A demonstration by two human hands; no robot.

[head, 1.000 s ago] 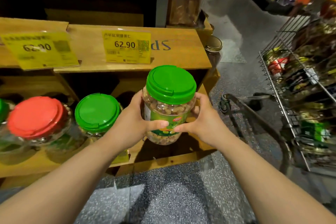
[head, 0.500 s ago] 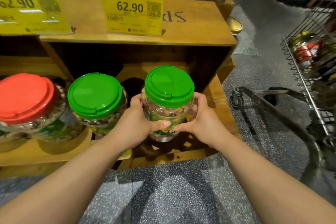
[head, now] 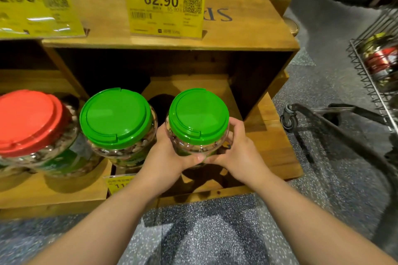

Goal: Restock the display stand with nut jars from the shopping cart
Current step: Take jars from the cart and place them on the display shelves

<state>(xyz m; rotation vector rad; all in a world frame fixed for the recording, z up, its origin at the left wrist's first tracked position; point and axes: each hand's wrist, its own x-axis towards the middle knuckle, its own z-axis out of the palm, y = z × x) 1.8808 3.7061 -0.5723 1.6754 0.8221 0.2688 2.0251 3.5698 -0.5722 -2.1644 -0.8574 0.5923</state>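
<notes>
At the lower shelf of the wooden display stand [head: 277, 157], 12 o'clock from us, we have both hands on one nut jar [head: 197, 127] with a green lid; left hand [head: 170, 157] wraps its left side, right hand [head: 234, 153] wraps its right side, thumbs meeting at the front; the jar sits low over the shelf boards, can't tell if its base is down yet. Progress, as we judge it: two jars already shelved at 9 to 10 o'clock of the held one, a green-lidded jar [head: 117, 122] just beside it and a red-lidded jar [head: 32, 127] further out; this jar not yet let go; bare shelf remains at its 3 o'clock. All three jars are clear plastic, nuts visible through the walls. The shopping cart [head: 379, 84] at 2 o'clock holds more stock behind its wire side, blurred; so more trips look likely. A yellow price tag [head: 163, 1] reading 62.90 stands on the stand's top.
</notes>
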